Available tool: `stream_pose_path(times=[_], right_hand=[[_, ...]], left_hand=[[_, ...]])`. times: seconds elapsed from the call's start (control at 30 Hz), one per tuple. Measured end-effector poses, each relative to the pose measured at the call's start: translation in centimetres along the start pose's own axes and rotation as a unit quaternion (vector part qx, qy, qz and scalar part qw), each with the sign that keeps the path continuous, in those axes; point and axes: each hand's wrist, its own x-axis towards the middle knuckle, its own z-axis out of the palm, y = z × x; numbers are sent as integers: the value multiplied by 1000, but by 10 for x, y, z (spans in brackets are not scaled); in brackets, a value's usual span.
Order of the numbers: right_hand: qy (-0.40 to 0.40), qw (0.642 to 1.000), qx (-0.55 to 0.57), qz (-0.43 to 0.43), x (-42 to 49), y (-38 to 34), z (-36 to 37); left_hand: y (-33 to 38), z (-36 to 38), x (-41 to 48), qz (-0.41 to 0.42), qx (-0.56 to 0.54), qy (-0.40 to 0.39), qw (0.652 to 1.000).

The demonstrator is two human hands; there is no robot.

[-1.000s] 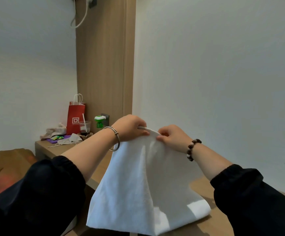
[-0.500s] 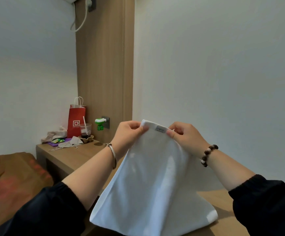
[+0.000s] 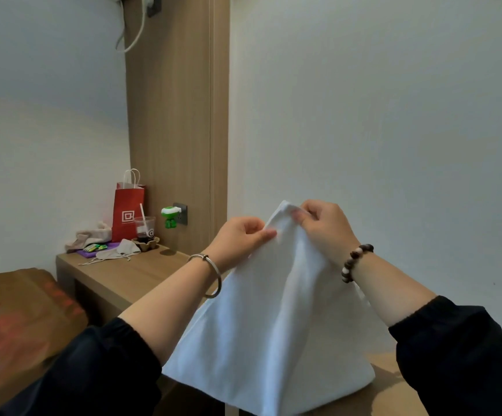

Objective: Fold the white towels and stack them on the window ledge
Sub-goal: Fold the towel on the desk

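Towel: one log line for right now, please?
white towel: held up | left hand: pinches top edge | right hand: pinches top edge | lower end: on wooden ledge

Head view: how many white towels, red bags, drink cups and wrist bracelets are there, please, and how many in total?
White towel: 1
Red bag: 1
Drink cup: 1
Bracelets: 2 (silver bangle, bead bracelet)
Total: 5

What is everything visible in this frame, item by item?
towel: 1, white, held up, lower edge on ledge
ledge: 1, wood, along the wall
paper bag: 1, red, far end of ledge
cup: 1, clear with straw, beside the bag
plug-in device: 1, green, at wall socket
cloth: 1, beige, left of bag
left hand: 1, silver bangle, pinches towel top
right hand: 1, bead bracelet, pinches towel top
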Motion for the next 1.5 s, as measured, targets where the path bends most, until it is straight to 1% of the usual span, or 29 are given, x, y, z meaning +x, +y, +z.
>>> stream_pose_path(times=[0.03, 0.07, 0.1, 0.13, 0.2, 0.27, 0.3, 0.33, 0.4, 0.47, 0.53, 0.57, 0.7, 0.77, 0.9, 1.03, 1.1, 1.13, 1.2, 1.23, 1.27, 1.3, 1.4, 1.5], right_hand=[[41, 999, -4, -4, 5, 0, -4], [72, 997, -6, -4, 11, 0, -8], [86, 996, -12, -1, 16, 1, -11], [84, 996, -25, 5, 22, 1, -15], [48, 998, -45, 12, 30, 0, -21], [6, 999, -35, 30, 35, -4, -28], [-3, 999, -26, 37, 37, -6, -31], [4, 999, -19, 41, 40, -8, -34], [66, 997, -13, 38, 44, -12, -38], [143, 989, -2, 43, 49, -14, -44], [193, 980, 6, 55, 53, -16, -50], [209, 976, 5, 60, 54, -17, -53], [257, 964, -7, 69, 55, -25, -54], [275, 959, -6, 71, 53, -30, -51], [287, 955, -1, 74, 49, -46, -35], [290, 955, -6, 66, 44, -68, -10], [288, 955, 4, 65, 43, -77, 2], [293, 954, 9, 65, 43, -80, 7], [311, 948, 21, 66, 45, -83, 15], [321, 944, 25, 67, 46, -83, 18], [330, 941, 26, 68, 47, -83, 20], [341, 937, 26, 71, 49, -81, 21], [366, 927, 6, 82, 55, -75, 21], [366, 926, -16, 91, 67, -67, 19]], left_hand=[[-4, -2, 0, -21, 2, -54, 998], [-8, -3, -1, -34, 33, -103, 994], [-11, -2, -2, -36, 73, -131, 988], [-13, 0, -1, -31, 109, -133, 985], [-13, 3, 4, -15, 153, -99, 983], [-10, 1, 14, -10, 177, -81, 981], [-7, -2, 18, -12, 181, -80, 980], [-4, -6, 23, -16, 180, -85, 980], [1, -19, 30, -25, 199, -106, 974], [3, -37, 35, -47, 272, -120, 954], [0, -57, 37, -89, 346, -96, 929], [-2, -66, 37, -107, 360, -73, 924], [-7, -90, 35, -131, 389, 1, 912], [-8, -102, 29, -138, 396, 52, 906], [-11, -130, 6, -154, 359, 167, 905], [-8, -169, -19, -156, 319, 243, 903], [-5, -187, -29, -158, 275, 285, 905], [-6, -194, -32, -156, 229, 305, 911], [-9, -205, -36, -146, 67, 337, 928], [-11, -208, -37, -137, -9, 350, 927], [-11, -209, -39, -126, -54, 354, 925], [-10, -208, -40, -121, -68, 351, 926], [-10, -202, -37, -120, -88, 337, 930], [-26, -200, -20, -119, -110, 339, 927]])
